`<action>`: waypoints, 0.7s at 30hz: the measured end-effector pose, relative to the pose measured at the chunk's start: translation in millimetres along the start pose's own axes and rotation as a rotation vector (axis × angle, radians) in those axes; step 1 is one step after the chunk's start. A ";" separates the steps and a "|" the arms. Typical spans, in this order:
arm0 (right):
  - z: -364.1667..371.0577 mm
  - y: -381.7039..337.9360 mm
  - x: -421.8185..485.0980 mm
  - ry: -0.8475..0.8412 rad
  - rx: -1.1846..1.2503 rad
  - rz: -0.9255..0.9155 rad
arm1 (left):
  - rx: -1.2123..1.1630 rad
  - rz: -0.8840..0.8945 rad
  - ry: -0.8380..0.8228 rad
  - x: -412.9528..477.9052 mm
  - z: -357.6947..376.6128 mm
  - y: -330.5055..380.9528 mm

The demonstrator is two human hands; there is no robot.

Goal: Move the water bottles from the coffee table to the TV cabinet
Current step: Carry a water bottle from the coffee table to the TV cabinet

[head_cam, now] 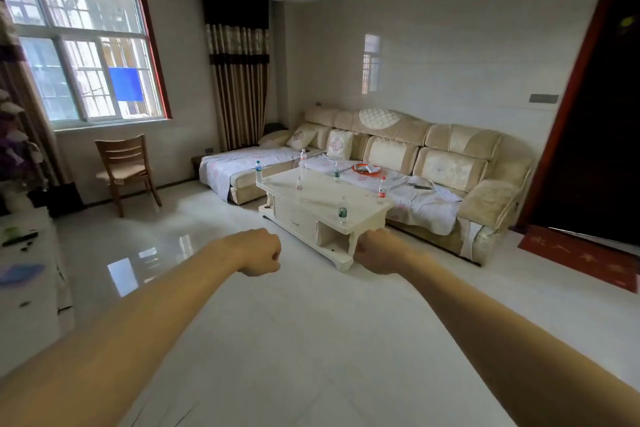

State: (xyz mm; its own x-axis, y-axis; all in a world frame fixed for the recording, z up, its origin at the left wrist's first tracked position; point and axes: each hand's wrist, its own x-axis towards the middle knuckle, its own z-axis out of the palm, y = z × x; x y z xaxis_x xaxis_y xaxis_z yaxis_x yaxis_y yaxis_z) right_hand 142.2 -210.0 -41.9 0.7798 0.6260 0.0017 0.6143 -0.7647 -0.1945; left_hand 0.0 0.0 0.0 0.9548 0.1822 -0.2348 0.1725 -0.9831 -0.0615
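Wide room, and the beige sofa runs along the far wall with the cream coffee table standing just in front of it, which is why the bottles are spread over the tabletop within reach of anyone seated. Over at the left edge sits a white unit, most likely the TV cabinet, though only its corner shows, and no bottle is visible on that corner, so nothing looks moved yet. Both bare arms stretch forward over the open floor, well short of the table: the left hand is curled into a closed fist and grips nothing, and the right hand is balled up the same way, empty too, seemingly just held out ahead of a walk across. Now the count: six water bottles standing upright on the table, I make it — a blue-labelled one at the far left corner, two clear ones, two green-labelled, and a red-labelled one at the right edge. One wooden chair waits beneath the window.
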 end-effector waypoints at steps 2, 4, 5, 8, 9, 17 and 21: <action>-1.1 -4.3 1.1 0.002 0.007 0.001 | -0.040 -0.010 0.004 6.1 1.3 -8.6; -2.5 -3.0 5.7 0.007 0.018 -0.006 | -0.065 -0.028 -0.004 13.1 2.1 -15.7; -2.3 -0.5 9.5 0.002 0.018 -0.013 | -0.069 -0.028 -0.007 18.4 2.1 -16.9; -4.5 13.5 23.7 -0.014 -0.015 -0.003 | -0.070 -0.047 -0.010 37.5 0.1 -17.8; -7.1 19.6 28.8 -0.014 -0.022 0.003 | -0.067 -0.054 -0.014 46.2 -0.4 -17.6; -22.2 88.4 89.4 -0.049 0.014 -0.016 | -0.051 -0.059 -0.032 120.5 -20.0 13.5; -33.1 129.8 124.3 -0.059 0.010 -0.026 | -0.037 -0.065 -0.039 163.0 -36.6 36.8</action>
State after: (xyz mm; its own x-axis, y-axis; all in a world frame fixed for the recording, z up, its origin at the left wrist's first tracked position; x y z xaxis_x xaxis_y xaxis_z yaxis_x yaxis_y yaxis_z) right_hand 322.9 -236.5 -34.5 0.7549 0.6539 -0.0511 0.6329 -0.7466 -0.2051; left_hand 170.9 -7.1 -5.0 0.9313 0.2454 -0.2693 0.2433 -0.9690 -0.0419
